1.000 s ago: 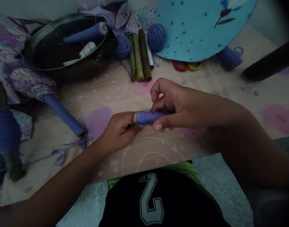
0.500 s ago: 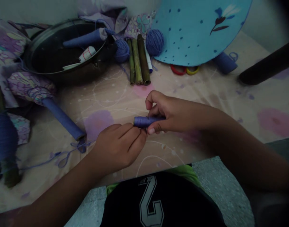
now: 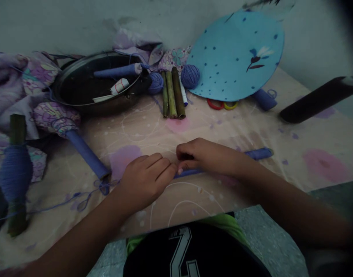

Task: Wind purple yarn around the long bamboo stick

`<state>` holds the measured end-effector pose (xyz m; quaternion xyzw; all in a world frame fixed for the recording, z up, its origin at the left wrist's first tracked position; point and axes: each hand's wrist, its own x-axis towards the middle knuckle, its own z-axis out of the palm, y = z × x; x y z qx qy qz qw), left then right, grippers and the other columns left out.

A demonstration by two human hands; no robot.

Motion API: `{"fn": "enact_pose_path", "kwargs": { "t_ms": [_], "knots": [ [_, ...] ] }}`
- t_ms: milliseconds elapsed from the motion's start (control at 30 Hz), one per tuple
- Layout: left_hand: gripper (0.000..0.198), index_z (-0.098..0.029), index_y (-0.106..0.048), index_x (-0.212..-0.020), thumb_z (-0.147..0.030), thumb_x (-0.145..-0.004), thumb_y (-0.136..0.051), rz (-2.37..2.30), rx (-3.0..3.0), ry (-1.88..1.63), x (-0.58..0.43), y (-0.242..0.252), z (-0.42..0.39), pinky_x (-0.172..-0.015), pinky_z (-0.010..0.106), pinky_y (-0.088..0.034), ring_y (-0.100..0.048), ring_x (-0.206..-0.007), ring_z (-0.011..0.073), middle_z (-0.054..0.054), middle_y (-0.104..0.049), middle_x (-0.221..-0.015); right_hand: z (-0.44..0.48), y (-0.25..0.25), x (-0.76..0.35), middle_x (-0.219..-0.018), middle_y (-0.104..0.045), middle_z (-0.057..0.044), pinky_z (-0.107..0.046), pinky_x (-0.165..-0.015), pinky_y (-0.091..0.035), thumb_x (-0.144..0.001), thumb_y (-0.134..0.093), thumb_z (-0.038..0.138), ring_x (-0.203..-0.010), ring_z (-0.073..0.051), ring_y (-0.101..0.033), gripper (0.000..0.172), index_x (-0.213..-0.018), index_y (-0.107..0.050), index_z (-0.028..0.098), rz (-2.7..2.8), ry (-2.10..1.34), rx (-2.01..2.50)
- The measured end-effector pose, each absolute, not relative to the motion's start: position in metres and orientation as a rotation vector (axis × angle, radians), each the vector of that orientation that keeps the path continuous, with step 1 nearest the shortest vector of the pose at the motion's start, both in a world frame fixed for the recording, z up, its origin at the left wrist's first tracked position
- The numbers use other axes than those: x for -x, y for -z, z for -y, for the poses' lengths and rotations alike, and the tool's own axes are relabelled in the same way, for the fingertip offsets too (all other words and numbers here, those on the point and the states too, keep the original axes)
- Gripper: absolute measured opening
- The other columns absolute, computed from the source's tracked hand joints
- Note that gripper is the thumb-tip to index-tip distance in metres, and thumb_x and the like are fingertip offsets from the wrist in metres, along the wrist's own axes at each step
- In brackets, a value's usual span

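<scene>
A tube wrapped in purple yarn (image 3: pixel 258 154) lies on the flowered cloth, passing under my right wrist. Its near part shows as a blue-purple strip below my right hand (image 3: pixel 192 156), whose thumb and fingers are curled close to my left fingertips. My left hand (image 3: pixel 149 175) is closed, knuckles up, at the tube's left end. What sits between the fingertips is too small to make out. Loose purple yarn (image 3: pixel 85 196) runs from my left wrist toward a yarn-wound stick (image 3: pixel 16 173) at the far left.
A black pan (image 3: pixel 62 92) holds a purple-wrapped stick. Beside it are yarn balls (image 3: pixel 190 76), bamboo pieces (image 3: pixel 172 96) and a marker. A blue dotted fan (image 3: pixel 234 65) covers scissors (image 3: pixel 215 104). A cloth-headed mallet (image 3: pixel 87 154) lies left; a dark cylinder (image 3: pixel 317 100) stands right.
The view has tilted up. The wrapped tube between my hands now lies lengthwise under my right hand and wrist, and its end no longer shows above my left fingers.
</scene>
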<state>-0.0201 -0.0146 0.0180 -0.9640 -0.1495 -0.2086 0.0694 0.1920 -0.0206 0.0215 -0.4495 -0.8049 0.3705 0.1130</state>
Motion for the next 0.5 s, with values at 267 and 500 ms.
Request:
{"fn": "enact_pose_path", "kwargs": {
  "t_ms": [267,500],
  "knots": [
    [0.021,-0.015,-0.059,-0.085,-0.015,-0.085,-0.038,0.948,3.15,0.399,0.01,-0.009,0.015,-0.062,0.029,-0.047,-0.056,-0.074,0.0174,0.007,-0.062,-0.082,0.023,-0.022,-0.187,-0.077,-0.061,-0.004,-0.024,-0.058,-0.034,-0.082,-0.056,0.045,-0.067,-0.014,-0.053,0.03,-0.085,-0.054,0.015,2.365,-1.026,1.353],
    [0.024,-0.015,-0.058,-0.086,-0.015,-0.085,-0.034,1.065,3.205,0.314,0.008,-0.009,0.011,-0.068,0.031,-0.049,-0.056,-0.077,0.0174,0.007,-0.061,-0.085,0.03,-0.025,-0.187,-0.088,-0.062,-0.007,-0.029,-0.069,-0.041,-0.083,-0.055,0.036,-0.079,-0.018,-0.056,0.022,-0.089,-0.057,0.015,2.475,-0.889,1.306]
  ]
}}
